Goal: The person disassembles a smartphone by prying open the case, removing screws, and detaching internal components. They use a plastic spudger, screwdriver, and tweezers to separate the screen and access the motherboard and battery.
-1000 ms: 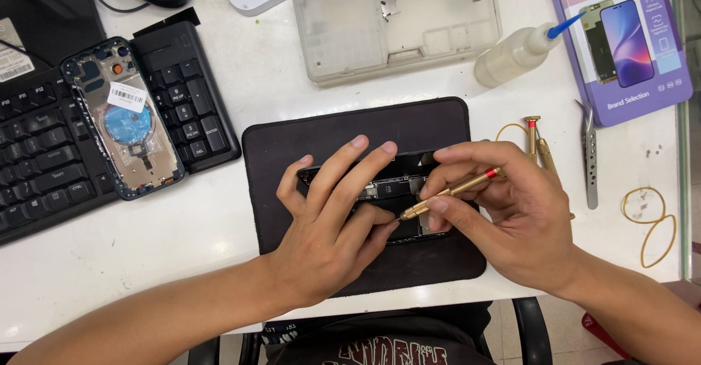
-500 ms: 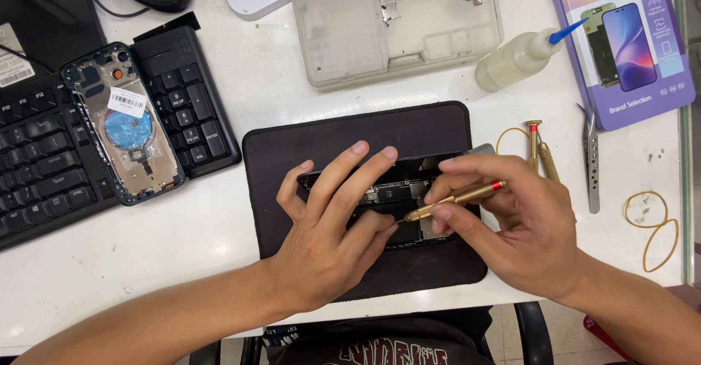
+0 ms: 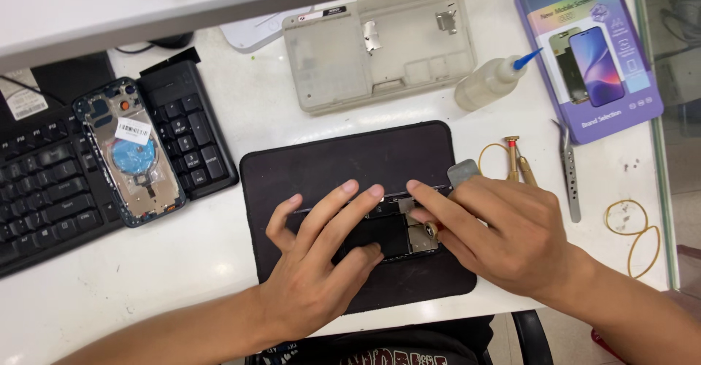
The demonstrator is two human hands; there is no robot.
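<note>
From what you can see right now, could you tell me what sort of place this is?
Most likely a phone repair bench. An opened phone lies on a dark work mat under the left hand and right hand; a bare phone housing rests on the keyboard, with tweezers and a screen box nearby.

Black work mat (image 3: 321, 162); black keyboard (image 3: 51, 190) at nine o'clock; purple screen box (image 3: 584, 51) at two o'clock; beige plastic tray (image 3: 328, 66); white table (image 3: 146, 277); blue-tipped bottle (image 3: 493, 84).

Left hand (image 3: 321, 263) pins opened phone (image 3: 394, 233) on black mat (image 3: 328, 164); right hand (image 3: 511, 237) grips screwdriver (image 3: 431, 228).
</note>
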